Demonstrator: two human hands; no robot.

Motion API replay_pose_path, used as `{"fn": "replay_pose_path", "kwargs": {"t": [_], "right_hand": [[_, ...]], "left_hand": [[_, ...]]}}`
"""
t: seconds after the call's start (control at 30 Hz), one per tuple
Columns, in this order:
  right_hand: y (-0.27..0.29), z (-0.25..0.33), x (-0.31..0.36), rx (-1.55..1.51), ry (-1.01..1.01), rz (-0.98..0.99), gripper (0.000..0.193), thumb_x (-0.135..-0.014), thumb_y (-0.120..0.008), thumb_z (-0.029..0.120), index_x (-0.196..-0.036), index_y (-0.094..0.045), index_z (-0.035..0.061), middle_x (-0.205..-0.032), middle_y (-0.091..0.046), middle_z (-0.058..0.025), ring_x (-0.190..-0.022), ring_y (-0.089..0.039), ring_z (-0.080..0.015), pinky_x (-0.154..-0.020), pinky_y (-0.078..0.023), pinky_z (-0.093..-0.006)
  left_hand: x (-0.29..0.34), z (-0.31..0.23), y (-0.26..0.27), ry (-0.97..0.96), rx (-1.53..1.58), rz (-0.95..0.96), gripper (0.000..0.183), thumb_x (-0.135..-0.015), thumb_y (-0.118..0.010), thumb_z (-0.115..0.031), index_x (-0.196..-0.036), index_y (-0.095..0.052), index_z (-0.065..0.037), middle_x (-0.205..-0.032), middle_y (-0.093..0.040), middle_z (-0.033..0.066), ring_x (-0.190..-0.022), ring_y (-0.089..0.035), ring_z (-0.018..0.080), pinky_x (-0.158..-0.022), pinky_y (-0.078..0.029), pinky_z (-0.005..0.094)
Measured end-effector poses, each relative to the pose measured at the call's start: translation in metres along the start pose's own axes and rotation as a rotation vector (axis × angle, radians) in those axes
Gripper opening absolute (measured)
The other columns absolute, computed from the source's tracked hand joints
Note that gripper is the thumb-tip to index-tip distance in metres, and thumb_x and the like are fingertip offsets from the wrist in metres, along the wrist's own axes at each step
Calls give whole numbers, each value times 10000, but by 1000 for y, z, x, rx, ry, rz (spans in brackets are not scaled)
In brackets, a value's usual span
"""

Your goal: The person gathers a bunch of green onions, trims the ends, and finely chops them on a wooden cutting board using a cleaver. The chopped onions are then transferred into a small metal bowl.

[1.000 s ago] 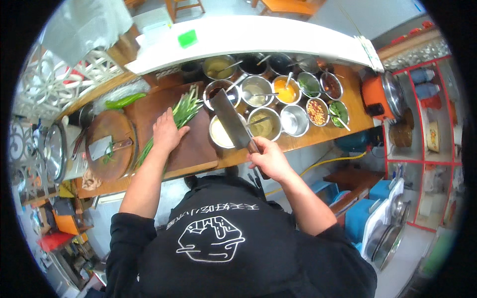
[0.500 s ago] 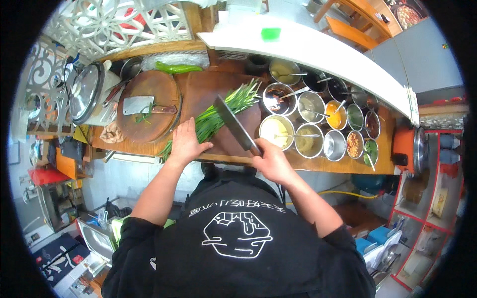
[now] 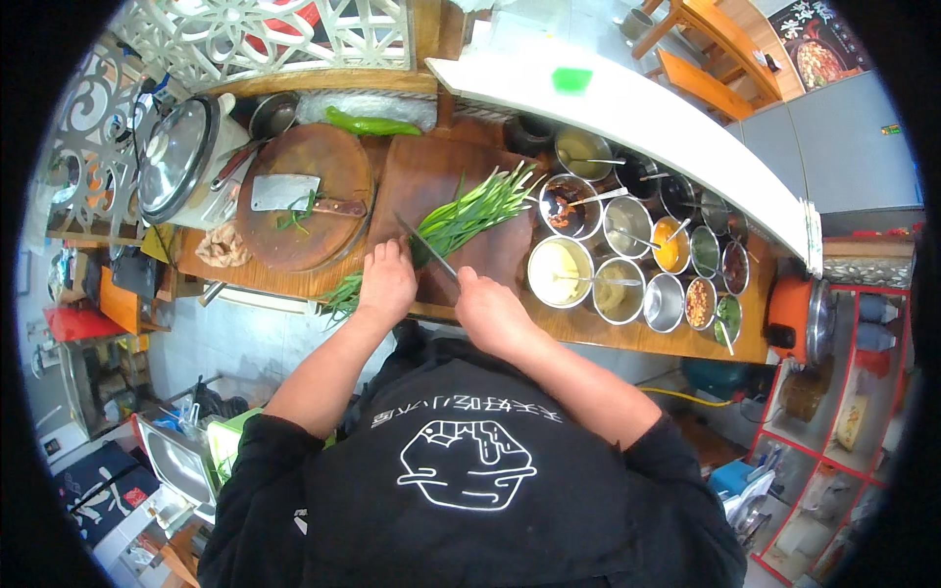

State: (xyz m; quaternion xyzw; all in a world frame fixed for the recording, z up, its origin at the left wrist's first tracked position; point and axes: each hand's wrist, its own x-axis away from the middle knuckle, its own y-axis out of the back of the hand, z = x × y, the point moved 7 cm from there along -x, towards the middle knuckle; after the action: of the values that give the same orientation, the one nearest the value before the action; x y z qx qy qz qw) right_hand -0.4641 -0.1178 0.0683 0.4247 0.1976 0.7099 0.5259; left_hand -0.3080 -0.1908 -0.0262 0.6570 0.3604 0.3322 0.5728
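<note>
A bunch of long green chives (image 3: 477, 212) lies slantwise on a rectangular brown cutting board (image 3: 417, 169). My left hand (image 3: 389, 277) presses down on the bunch with its fingers drawn together, and the leafy ends hang out past its lower left side. In my right hand (image 3: 493, 312) is the handle of a cleaver (image 3: 428, 249). Its blade, seen nearly edge-on, stands across the chives just right of my left fingers. Whether the edge has gone through the stems I cannot tell.
On the left, a second cleaver (image 3: 284, 192) and green scraps lie on a round chopping block (image 3: 284, 240). Behind are long green peppers (image 3: 371, 123). Several metal bowls (image 3: 561, 271) of condiments, many with spoons, crowd the right, below a white ledge (image 3: 647, 113). A glass-lidded pot (image 3: 181, 162) stands far left.
My right hand has brought the cleaver leftward, from over the board to the chives beside my left hand. The left fingers, spread before, are now drawn together. The view has shifted a little.
</note>
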Motion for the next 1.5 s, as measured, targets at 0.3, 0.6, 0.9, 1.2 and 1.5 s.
{"fn": "replay_pose_path", "kwargs": {"t": [0.3, 0.6, 0.9, 1.2, 1.5], "right_hand": [[-42, -14, -31, -3, -40, -28, 162, -981, -509, 89, -1082, -522, -37, -943, -714, -333, -906, -713, -541, -843, -580, -601], [-39, -22, -30, -100, 19, -93, 187, -975, -565, 120, -1094, -523, -19, -928, -705, -340, -909, -698, -544, -840, -559, -619], [48, -47, 47, -584, -83, -248, 261, -1013, -640, 186, -1153, -504, 12, -901, -680, -324, -907, -676, -540, -766, -529, -569], [76, -118, 137, -838, -306, -482, 169, -1065, -563, 78, -1217, -531, 10, -681, -593, -34, -522, -572, -119, -496, -489, -303], [56, -157, 170, -937, -430, -513, 285, -1041, -597, 113, -1302, -551, 6, -692, -620, -67, -542, -619, -151, -514, -511, -342]], "left_hand": [[-2, -4, 2, -95, -45, -12, 383, -914, -566, -108, -1249, -630, 66, -1086, -614, 167, -1034, -595, 331, -871, -518, 430], [-4, 18, -10, -22, 194, -52, 316, -924, -552, -47, -1220, -624, 36, -1088, -610, 219, -1061, -610, 409, -947, -537, 489], [-31, 12, 100, -46, 440, -260, 484, -888, -618, 40, -1369, -577, 7, -1214, -623, 266, -1182, -585, 474, -1017, -488, 524], [-159, -92, 61, -210, 365, -143, 385, -932, -620, -47, -1312, -584, 11, -1100, -607, 233, -1102, -598, 442, -971, -505, 522], [-196, -125, 22, -102, 187, 23, 636, -948, -711, -325, -1430, -551, 59, -1378, -602, 253, -1266, -572, 426, -1081, -469, 536]]}}
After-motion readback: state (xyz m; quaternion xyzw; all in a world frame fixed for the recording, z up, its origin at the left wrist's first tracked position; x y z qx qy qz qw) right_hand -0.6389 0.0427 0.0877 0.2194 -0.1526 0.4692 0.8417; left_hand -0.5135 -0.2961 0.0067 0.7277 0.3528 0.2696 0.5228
